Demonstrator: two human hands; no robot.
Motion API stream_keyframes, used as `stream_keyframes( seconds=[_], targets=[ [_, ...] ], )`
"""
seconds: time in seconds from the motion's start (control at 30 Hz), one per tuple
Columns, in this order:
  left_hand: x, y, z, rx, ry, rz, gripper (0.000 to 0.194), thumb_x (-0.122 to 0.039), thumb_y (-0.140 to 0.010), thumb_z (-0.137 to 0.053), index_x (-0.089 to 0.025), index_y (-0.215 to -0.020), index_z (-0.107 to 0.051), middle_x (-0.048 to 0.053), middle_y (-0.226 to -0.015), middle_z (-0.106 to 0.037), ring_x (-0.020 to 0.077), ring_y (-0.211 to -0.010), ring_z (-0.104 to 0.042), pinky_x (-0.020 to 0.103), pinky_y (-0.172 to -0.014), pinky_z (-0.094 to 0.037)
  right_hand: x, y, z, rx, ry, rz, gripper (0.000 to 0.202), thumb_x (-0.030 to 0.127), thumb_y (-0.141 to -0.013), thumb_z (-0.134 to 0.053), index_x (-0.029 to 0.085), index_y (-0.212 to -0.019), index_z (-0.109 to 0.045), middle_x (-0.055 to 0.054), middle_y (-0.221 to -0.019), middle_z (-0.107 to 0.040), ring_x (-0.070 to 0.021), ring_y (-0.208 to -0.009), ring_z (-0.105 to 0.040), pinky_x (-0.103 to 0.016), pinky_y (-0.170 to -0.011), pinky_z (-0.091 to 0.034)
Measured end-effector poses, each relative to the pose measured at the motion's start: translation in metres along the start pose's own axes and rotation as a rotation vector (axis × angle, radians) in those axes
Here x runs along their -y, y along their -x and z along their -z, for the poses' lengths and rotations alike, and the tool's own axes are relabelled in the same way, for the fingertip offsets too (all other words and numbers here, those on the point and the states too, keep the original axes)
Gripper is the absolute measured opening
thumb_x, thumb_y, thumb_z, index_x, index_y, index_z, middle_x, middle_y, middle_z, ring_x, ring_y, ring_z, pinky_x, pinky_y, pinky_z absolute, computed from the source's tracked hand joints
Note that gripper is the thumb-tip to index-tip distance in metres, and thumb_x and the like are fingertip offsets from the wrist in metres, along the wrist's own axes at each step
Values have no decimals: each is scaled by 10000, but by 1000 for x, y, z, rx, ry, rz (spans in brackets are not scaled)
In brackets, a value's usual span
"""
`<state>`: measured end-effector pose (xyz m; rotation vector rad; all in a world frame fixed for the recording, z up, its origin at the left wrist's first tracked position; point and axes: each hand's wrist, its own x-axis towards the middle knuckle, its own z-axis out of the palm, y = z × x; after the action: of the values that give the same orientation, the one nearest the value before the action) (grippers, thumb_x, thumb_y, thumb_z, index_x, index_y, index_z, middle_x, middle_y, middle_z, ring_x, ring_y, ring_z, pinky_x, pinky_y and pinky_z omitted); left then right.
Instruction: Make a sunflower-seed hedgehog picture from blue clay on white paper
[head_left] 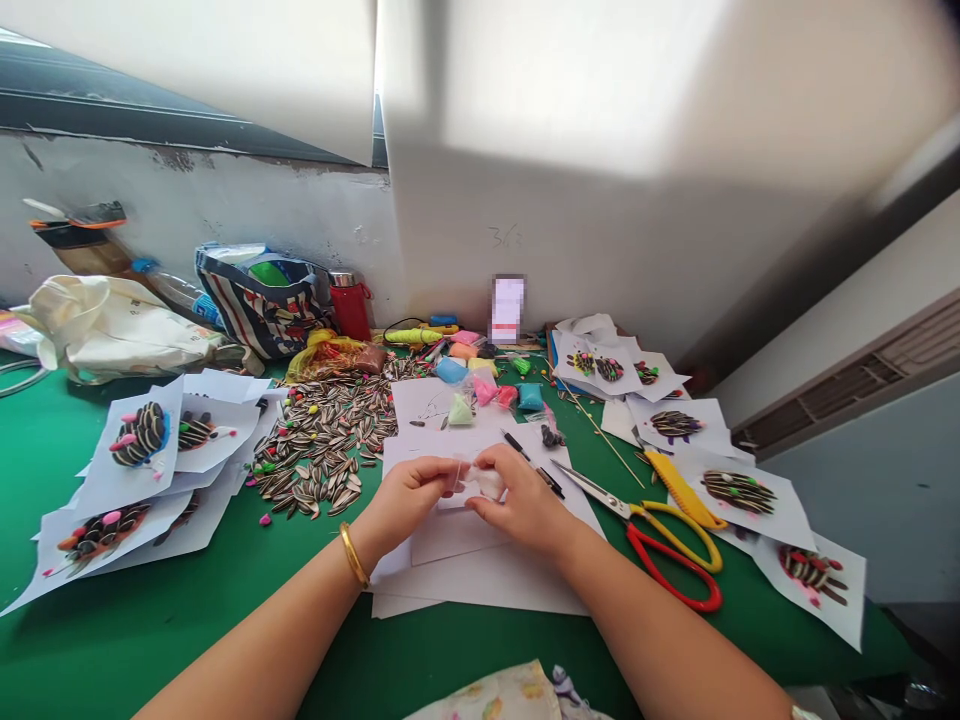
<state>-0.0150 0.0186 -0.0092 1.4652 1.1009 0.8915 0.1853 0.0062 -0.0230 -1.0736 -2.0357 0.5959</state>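
Over the white paper sheets (465, 565), both hands meet at a small clear plastic packet (489, 483) with something white in it. My left hand (409, 497), closed in a pinch, grips the packet's left edge. On the other side, the fingers of my right hand (525, 500) curl round the white part. Several small bags of coloured clay, among them a light green one (460, 409) and a teal one (530, 398), lie beyond the hands. Black pens (551, 483) rest just right of my right hand.
Striped sunflower seeds (322, 440) are heaped left of the papers. Scissors (637, 515) with red and yellow handles and a yellow box cutter (682, 490) lie on the right. Seed-decorated cards (135, 490) sit at both sides. A red bottle (349, 306) and a phone (508, 308) stand by the wall.
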Motion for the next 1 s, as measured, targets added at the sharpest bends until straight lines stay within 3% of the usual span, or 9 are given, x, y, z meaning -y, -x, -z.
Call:
stream_keyframes(
  seconds=[0.1,0.27,0.5,0.77,1.0],
  targets=[
    [0,0,0,17,-34,-4,186,-274,-783,-602,-185,-844,-754,46,-828,-721,193,-806,-627,308,-772,-493,-1,0,-1,-9,22,13,319,171,-784,-666,228,-1065,-526,-51,-1008,-577,-194,-906,-560,-316,-764,-486],
    [1,0,0,18,-39,6,194,-277,-790,-601,-188,-870,-753,42,-882,-728,201,-861,-616,295,-799,-465,0,-1,-1,-22,37,7,235,201,-827,-651,231,-1049,-579,-46,-974,-602,-185,-853,-567,-313,-741,-477],
    [5,-1,1,40,-76,18,218,-373,-781,-657,-170,-798,-736,26,-789,-714,182,-756,-604,266,-696,-453,4,-2,0,-35,29,-19,43,212,-877,-590,214,-907,-619,-28,-844,-615,-167,-778,-567,-284,-675,-449],
    [12,-3,1,25,-43,27,301,-387,-731,-728,-186,-954,-754,51,-983,-760,232,-936,-667,307,-855,-488,0,-1,-4,-28,52,-55,256,138,-777,-630,222,-1009,-563,-39,-984,-619,-185,-868,-568,-301,-753,-452],
    [10,-3,0,96,58,69,378,-441,-719,-749,-170,-982,-756,70,-1006,-762,251,-954,-676,321,-862,-500,-3,0,-7,-41,120,-20,125,140,-794,-574,220,-889,-556,-23,-863,-604,-178,-789,-548,-279,-690,-411]
  ],
)
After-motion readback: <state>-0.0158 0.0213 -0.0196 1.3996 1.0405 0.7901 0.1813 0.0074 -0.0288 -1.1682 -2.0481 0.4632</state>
